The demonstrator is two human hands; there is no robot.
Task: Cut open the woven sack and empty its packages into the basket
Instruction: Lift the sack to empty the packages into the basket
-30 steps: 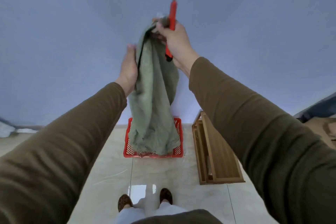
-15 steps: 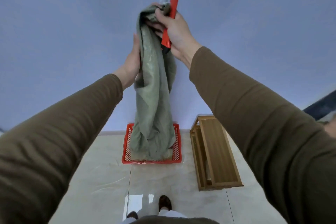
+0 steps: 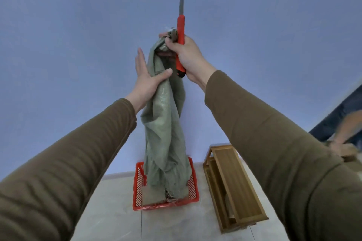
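Head view: a pale, glossy tiled floor (image 3: 109,211) meets a plain blue-grey wall (image 3: 68,35), with 1 red basket (image 3: 137,188) set on the tiles against the wall and 1 wooden rack (image 3: 233,180) lying just to its right. 2 arms in brown sleeves reach up. The right hand (image 3: 186,55) is clenched around the bunched top of 1 grey-green woven sack (image 3: 164,123) together with 1 red-handled knife (image 3: 180,33), blade pointing up. The left hand (image 3: 147,78) has its fingers spread flat behind the sack's upper part, thumb pressing across the front. The sack hangs limp, its frayed lower end down inside the basket. Whether packages lie in the basket cannot be told.
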